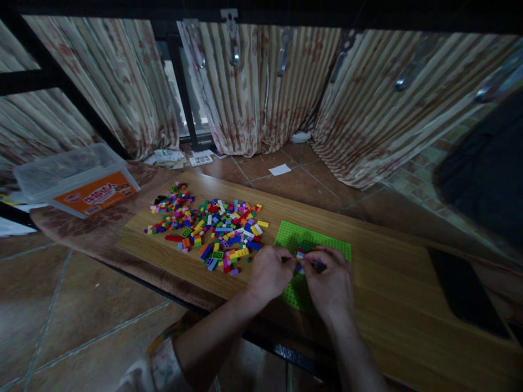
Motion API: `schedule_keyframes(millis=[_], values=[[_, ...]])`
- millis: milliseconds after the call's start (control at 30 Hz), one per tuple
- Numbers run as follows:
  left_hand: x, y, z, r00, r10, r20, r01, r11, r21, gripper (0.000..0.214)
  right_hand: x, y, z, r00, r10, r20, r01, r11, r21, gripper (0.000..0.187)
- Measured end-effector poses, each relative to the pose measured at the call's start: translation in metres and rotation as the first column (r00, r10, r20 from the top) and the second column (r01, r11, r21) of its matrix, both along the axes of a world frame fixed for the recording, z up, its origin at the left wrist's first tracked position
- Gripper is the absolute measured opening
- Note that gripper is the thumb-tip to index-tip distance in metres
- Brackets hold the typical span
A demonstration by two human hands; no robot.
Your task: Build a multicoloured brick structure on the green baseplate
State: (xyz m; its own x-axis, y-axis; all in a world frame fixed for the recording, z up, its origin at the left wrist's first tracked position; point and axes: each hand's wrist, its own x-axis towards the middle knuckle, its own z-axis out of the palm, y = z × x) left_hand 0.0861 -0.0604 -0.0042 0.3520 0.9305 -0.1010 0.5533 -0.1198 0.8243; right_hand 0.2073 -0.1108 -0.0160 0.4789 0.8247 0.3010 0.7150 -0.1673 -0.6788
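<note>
My left hand [270, 272] and my right hand [332, 280] meet over a green studded baseplate [343, 247] on the wooden board. Between their fingertips is a small build of toy bricks [301, 254], with red, white, blue and dark green showing. The left fingers are pinched together at the build's left side; what they hold, if anything, is hidden. My right thumb and fingers close on the build from the right. Shadow and fingers cover where the build meets the plate. To the left spreads a pile of loose toy bricks [223, 228] in many colours.
A clear plastic tub [73, 177] with an orange label stands at the far left on a brown cloth [143, 177]. A dark flat panel [466, 291] lies at the right end of the wooden board [384, 272]. Striped curtains [261, 92] hang behind.
</note>
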Motion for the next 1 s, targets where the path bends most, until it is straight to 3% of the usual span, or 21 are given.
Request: schedule_keyframes(millis=[133, 267, 400, 567, 700, 767, 867, 1000], values=[[0.001, -0.001, -0.001, 1.000, 0.004, 0.006, -0.005, 1.000, 0.012, 0.024, 0.004, 0.001, -0.001, 1.000, 0.001, -0.021, -0.001, 1.000, 0.001, 0.018], [-0.003, -0.001, -0.003, 0.999, -0.032, 0.030, 0.031, 0.999, 0.032, 0.026, 0.012, -0.004, 0.000, 0.986, 0.021, -0.164, -0.015, 0.999, 0.041, 0.027], [-0.011, 0.003, -0.002, 0.996, -0.036, 0.080, 0.034, 0.999, 0.022, 0.026, 0.019, -0.007, 0.004, 0.941, -0.129, -0.314, 0.136, 0.991, 0.003, 0.037], [-0.029, 0.016, 0.000, 0.982, 0.018, 0.187, -0.023, 0.999, 0.022, 0.022, 0.018, -0.006, 0.004, 0.900, -0.217, -0.378, 0.233, 0.972, -0.004, 0.036], [-0.051, 0.037, 0.001, 0.934, 0.134, 0.332, -0.148, 0.989, 0.016, 0.025, 0.009, -0.007, 0.006, 0.933, -0.203, -0.296, 0.254, 0.956, 0.144, 0.032], [-0.063, 0.047, 0.006, 0.885, 0.245, 0.395, -0.256, 0.966, -0.025, 0.028, 0.001, -0.007, 0.010, 0.975, -0.150, -0.164, 0.187, 0.952, 0.244, 0.028], [-0.079, 0.056, 0.017, 0.764, 0.392, 0.512, -0.399, 0.911, -0.102, 0.033, -0.016, -0.009, 0.015, 1.000, 0.015, -0.001, -0.013, 0.941, 0.339, 0.018], [-0.091, 0.058, 0.029, 0.573, 0.495, 0.654, -0.469, 0.852, -0.233, 0.036, -0.040, -0.007, 0.009, 0.965, 0.250, 0.080, -0.263, 0.905, 0.335, 0.011]])
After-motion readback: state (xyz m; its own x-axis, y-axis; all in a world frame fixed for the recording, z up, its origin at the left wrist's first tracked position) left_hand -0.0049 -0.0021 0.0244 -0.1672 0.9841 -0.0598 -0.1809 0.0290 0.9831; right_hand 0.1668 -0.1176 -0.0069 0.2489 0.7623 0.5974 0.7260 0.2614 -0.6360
